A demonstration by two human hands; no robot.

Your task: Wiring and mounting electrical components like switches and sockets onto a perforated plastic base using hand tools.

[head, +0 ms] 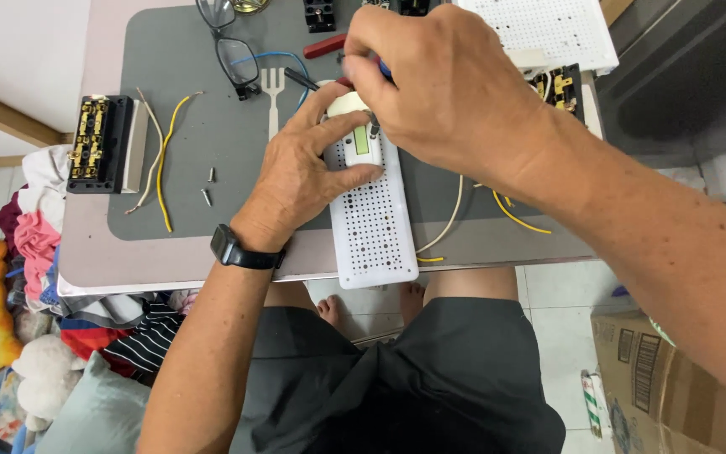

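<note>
Your left hand (296, 181) is pinching the small cream switch box (355, 126) on the long white plastic board full of holes (373, 227). Your right hand (443, 88) is closing tightly around a screwdriver (384, 69). A brown cardboard box (657, 387) is sitting on the floor.

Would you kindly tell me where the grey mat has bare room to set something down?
Bare mat lies between the yellow wire and the white fork, and along the near edge left of the left hand. It is crowded around the white perforated board under the right hand.
</note>
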